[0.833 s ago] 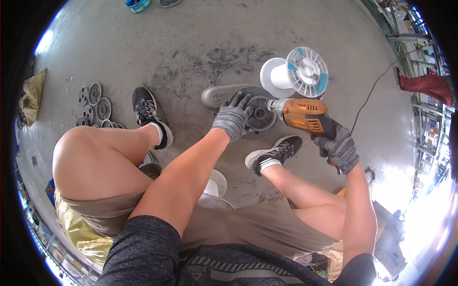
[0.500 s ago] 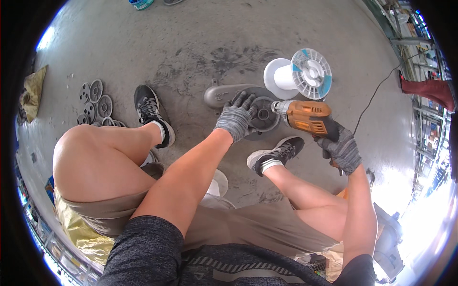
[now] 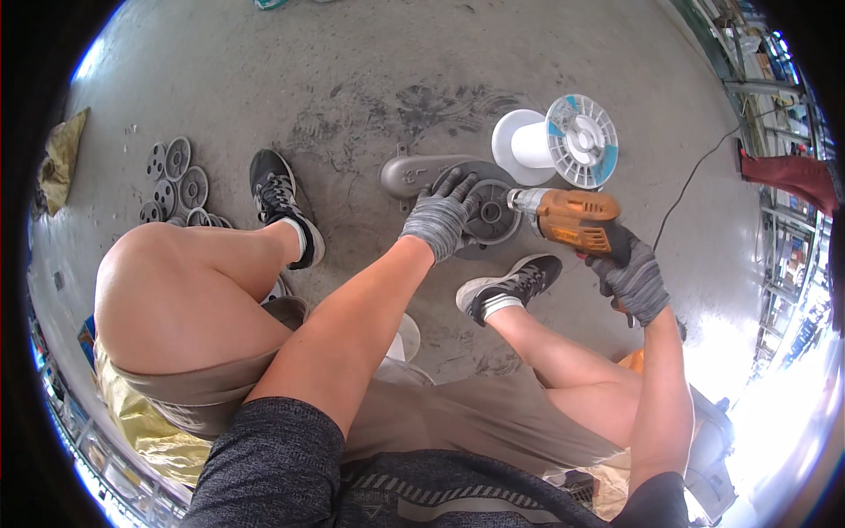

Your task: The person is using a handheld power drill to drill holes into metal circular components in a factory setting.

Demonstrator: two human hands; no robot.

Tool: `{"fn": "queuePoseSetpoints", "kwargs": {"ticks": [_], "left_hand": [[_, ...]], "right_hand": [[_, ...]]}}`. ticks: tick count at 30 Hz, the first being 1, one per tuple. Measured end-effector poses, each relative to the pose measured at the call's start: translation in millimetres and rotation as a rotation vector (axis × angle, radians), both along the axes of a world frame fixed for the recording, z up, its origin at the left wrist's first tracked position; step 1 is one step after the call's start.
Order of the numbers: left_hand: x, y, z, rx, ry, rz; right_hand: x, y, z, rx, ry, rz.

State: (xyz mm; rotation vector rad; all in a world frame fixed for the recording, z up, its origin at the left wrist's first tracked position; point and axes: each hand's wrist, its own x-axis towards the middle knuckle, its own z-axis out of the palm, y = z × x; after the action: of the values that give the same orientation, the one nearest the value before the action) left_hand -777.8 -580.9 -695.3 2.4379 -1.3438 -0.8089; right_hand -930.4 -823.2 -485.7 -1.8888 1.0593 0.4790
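Observation:
My right hand (image 3: pixel 635 280), in a striped grey glove, is wrapped round the handle of an orange and black corded power drill (image 3: pixel 576 216). The drill's front end points left, at the rim of a round grey metal wheel (image 3: pixel 495 213). Across that wheel's left side lies my gloved left hand (image 3: pixel 442 216), fingers outstretched and pressed flat, gripping nothing. Under and left of it sits a long, rounded grey metal housing (image 3: pixel 418 175) on the floor. Whether the drill's tip touches the wheel I cannot tell.
A white plastic spool (image 3: pixel 537 146) stands just beyond the drill. Several grey metal wheels (image 3: pixel 194 187) are piled left of my left shoe (image 3: pixel 278 198). A cable (image 3: pixel 691 172) runs over the floor at the right, near shelving (image 3: pixel 779 211) and another person's dark red trouser leg (image 3: pixel 792 180).
The view has shifted slightly. The drill in my right hand sits a little lower and further right in the picture; my left hand stays on the metal wheel.

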Motion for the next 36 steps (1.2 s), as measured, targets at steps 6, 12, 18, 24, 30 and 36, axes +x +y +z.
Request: {"fn": "queuePoseSetpoints", "kwargs": {"ticks": [6,12,18,24,30,36], "left_hand": [[-1,-2,-4,0.004,0.023,0.016],[1,0,-5,-0.018,0.037,0.021],[3,2,-5,-0.037,0.079,0.048],[-1,3,-17,-0.037,0.097,0.074],[-1,2,-22,-0.095,0.133,0.117],[0,-1,-19,-0.076,0.158,0.117]], "right_hand": [[13,15,6,-0.287,-0.091,0.464],[35,26,18,-0.306,0.221,0.498],[46,24,21,-0.289,0.286,0.587],[61,28,22,-0.33,0.368,0.619],[66,17,21,-0.379,0.388,0.701],[70,21,25,-0.371,0.422,0.622]]}}
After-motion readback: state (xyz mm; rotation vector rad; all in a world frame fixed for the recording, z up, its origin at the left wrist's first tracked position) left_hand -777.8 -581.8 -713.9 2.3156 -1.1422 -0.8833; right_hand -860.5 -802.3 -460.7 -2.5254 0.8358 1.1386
